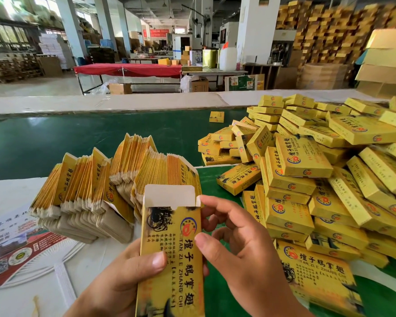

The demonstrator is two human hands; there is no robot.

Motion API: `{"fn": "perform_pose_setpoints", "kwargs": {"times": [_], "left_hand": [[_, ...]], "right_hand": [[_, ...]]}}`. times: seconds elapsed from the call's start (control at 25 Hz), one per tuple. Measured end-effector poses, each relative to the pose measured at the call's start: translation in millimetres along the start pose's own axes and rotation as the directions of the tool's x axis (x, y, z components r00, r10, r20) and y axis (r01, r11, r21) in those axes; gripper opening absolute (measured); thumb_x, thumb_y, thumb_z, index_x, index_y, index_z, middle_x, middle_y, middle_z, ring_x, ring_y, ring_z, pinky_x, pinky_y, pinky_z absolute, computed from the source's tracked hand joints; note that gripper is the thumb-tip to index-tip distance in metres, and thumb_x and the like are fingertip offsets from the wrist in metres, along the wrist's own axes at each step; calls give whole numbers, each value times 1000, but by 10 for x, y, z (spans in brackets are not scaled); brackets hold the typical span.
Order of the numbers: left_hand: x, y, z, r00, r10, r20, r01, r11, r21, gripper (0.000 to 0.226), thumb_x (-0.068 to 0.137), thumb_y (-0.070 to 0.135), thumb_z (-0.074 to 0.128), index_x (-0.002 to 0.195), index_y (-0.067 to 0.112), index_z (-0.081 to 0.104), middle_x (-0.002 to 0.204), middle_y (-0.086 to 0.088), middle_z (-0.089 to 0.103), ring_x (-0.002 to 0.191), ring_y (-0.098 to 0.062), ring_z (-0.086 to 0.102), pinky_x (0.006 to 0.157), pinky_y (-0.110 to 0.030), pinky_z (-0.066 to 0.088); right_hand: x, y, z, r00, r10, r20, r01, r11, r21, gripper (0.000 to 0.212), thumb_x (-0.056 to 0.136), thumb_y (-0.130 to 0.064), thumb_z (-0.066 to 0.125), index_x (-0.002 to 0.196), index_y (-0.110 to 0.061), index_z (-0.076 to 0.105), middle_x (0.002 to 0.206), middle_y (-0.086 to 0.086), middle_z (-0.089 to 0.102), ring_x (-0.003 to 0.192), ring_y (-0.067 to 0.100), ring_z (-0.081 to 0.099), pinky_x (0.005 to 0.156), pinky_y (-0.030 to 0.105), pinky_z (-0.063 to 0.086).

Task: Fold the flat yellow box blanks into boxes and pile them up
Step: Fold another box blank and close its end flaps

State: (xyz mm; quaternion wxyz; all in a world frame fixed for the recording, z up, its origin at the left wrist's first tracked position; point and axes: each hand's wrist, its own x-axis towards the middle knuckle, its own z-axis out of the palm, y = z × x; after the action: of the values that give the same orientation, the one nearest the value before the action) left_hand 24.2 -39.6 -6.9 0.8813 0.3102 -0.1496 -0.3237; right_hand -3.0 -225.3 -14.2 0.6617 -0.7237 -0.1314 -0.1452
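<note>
Folded boxes (325, 184) heaped beside flat blanks (96, 191).

Bright daylight, wide-angle edge distortion.

Site: factory packing hall. Evidence: tall white concrete pillars (256, 30) on an open grey floor; high wall of stacked yellow-brown cartons (325, 26) at right; long red-draped trestle table (128, 69) mid-hall. Near: green-topped worktop (78, 138) with a heap of folded yellow printed cardboard boxes (318, 170) beside bundled flat yellow box blanks (96, 186).
</note>
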Motion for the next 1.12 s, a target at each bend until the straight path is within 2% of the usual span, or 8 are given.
{"fn": "perform_pose_setpoints", "kwargs": {"times": [0.16, 0.32, 0.48, 0.64, 0.72, 0.8, 0.88, 1.12], "left_hand": [[69, 46, 84, 991, -5, 134, 4, 1000, 1, 44, 99, -11, 28, 142, -20, 20, 144, -41, 30, 136, -50, 32, 115, -55, 22], [75, 70, -20, 969, -24, 247, 15, 999, 39, 46, 100, -6, 36, 142, -19, 22, 144, -37, 35, 136, -45, 37, 114, -50, 27], [88, 20, -309, 991, -134, 5, 118, 885, 450, 106, 63, 27, 88, 136, -22, 29, 126, -44, 49, 121, -57, 46, 108, -65, 29], [64, 13, -100, 981, -76, 179, -14, 893, 451, 52, 83, 12, 69, 132, 11, 52, 120, -31, 63, 109, -48, 61, 92, -52, 51], [109, -31, -89, 976, 211, 52, -196, 752, 629, 39, 82, 7, 70, 116, 26, 61, 111, -23, 69, 97, -42, 69, 76, -44, 59], [123, -40, -68, 893, 450, 1, -315, 624, 716, 42, 78, 5, 71, 111, 30, 61, 107, -22, 69, 88, -43, 71, 69, -46, 61], [119, -37, -45, 882, 470, 36, -334, 571, 750, 42, 76, 16, 80, 112, 28, 61, 106, -20, 69, 87, -42, 72, 67, -46, 61], [117, -21, -117, 933, 359, 5, -247, 632, 735, 50, 69, 27, 88, 110, 20, 60, 107, -23, 70, 91, -52, 65, 76, -63, 56]], "right_hand": [[16, 6, -16, 999, -21, 30, 18, 997, 80, 45, 76, -33, 71, 120, -42, 63, 99, -11, 65, 86, 14, 58, 69, 58, 54], [13, 0, -17, 992, -50, 115, 45, 998, 44, 36, 83, -33, 68, 119, -33, 64, 97, -2, 61, 83, 27, 64, 63, 49, 57], [64, -26, -109, 978, -43, 203, 24, 995, 99, 14, 92, -31, 63, 96, -18, 60, 74, 9, 65, 54, 24, 66, 58, 29, 53], [117, -18, -160, 990, -82, 111, 82, 997, -1, 19, 90, -34, 62, 78, -19, 63, 66, -1, 59, 56, 9, 52, 55, 20, 40], [134, -5, -179, 995, -86, 57, 90, 994, -62, 25, 88, -40, 61, 75, -19, 66, 62, 2, 57, 55, 10, 48, 50, 22, 36], [140, 3, -180, 997, -58, 45, 61, 996, -60, 30, 86, -43, 61, 76, -17, 68, 65, 9, 61, 57, 27, 51, 49, 37, 40], [138, 3, -168, 998, -49, 48, 52, 997, -61, 31, 86, -44, 61, 76, -16, 68, 67, 10, 64, 60, 32, 53, 51, 41, 43], [139, 19, -170, 997, -69, 18, 70, 994, -78, 30, 86, -42, 61, 72, -16, 66, 60, 1, 60, 53, 3, 51, 50, 15, 39]]}}
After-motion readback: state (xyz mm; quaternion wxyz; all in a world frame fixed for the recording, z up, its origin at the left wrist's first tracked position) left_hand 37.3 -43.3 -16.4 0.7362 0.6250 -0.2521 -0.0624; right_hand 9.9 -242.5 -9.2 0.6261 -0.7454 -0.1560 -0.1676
